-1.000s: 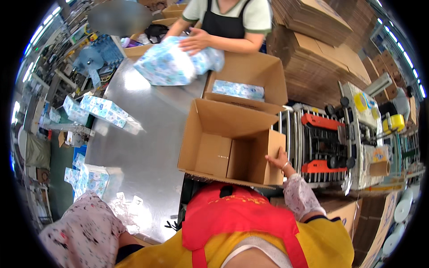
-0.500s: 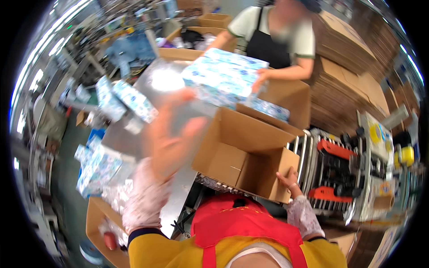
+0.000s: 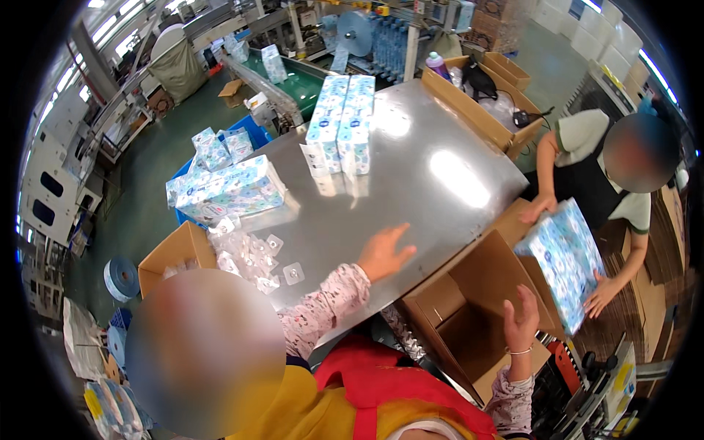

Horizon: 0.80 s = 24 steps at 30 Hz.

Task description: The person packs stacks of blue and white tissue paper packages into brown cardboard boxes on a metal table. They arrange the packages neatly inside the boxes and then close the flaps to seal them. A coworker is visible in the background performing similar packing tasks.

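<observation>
My left hand (image 3: 385, 253) is held over the metal table, fingers spread with nothing in them. Raised above the near right side of an open cardboard box (image 3: 477, 286) is my right hand (image 3: 519, 321), fingers apart and holding nothing. The box's inside looks bare brown. Two blue-and-white floral packs (image 3: 341, 121) stand side by side farther up the table. Beyond the box, a co-worker grips a wide floral pack block (image 3: 565, 264) with both hands, over another carton. Small clear plastic pieces with pale round parts (image 3: 249, 257) lie heaped left of my left forearm.
A blue crate (image 3: 260, 132) holding floral packs stands left of the metal table (image 3: 411, 161). Another floral pack (image 3: 227, 191) lies across the table's left edge. A cardboard box with a bottle and bags (image 3: 469, 106) stands at the far right. Flattened cartons (image 3: 660, 293) are stacked behind the co-worker.
My view has turned to the left. My right hand has come off the box's edge, and my left hand is now lower over the table. The co-worker's pack block is now tilted.
</observation>
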Tool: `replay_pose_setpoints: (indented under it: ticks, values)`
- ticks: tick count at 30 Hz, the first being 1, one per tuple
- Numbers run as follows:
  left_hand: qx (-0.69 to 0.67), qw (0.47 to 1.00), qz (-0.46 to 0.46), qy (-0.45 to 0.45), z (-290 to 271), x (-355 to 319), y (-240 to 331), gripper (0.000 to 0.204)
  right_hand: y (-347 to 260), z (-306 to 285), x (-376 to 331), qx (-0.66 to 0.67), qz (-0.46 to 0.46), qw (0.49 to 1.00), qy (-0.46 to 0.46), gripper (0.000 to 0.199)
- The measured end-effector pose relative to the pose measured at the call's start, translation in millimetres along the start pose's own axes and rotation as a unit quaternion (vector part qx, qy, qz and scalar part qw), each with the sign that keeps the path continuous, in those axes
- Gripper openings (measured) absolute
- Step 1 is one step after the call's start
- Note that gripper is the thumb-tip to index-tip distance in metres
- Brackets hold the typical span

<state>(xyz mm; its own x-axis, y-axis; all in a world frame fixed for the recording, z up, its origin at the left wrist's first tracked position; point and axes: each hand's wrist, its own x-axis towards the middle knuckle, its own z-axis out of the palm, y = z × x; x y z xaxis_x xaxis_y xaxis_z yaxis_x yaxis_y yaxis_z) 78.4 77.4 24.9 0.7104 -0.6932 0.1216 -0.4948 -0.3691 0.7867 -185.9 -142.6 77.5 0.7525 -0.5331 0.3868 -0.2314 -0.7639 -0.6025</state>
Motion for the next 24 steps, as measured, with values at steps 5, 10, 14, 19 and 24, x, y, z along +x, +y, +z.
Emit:
replay_pose_setpoints:
  ticks: [5, 10, 14, 19, 24]
  values:
    - [0.192, 0.951, -0.079, 0.228, -109.0, 74.2, -89.8, 0.057, -73.2, 110.3, 84.2, 0.088, -0.078, 0.982, -0.149, 0.029]
    - [0.210, 0.928, -0.247, 0.181, -163.1, 159.6, -131.8, 0.070, -126.7, 259.2, 174.8, -0.002, -0.105, 0.960, -0.261, 0.050]
    - [0.318, 0.893, -0.267, 0.171, -163.5, 204.5, -180.8, 0.065, -180.4, 355.5, 241.9, -0.091, -0.007, 0.937, -0.336, 0.047]
    - [0.216, 0.934, -0.256, 0.122, -179.7, 206.6, -152.8, 0.072, -127.5, 399.2, 261.9, -0.073, -0.053, 0.962, -0.256, 0.026]
    - [0.130, 0.981, -0.141, -0.038, -145.3, 65.9, -109.6, 0.078, -101.3, 250.2, 233.5, -0.283, -0.077, 0.846, -0.445, 0.020]
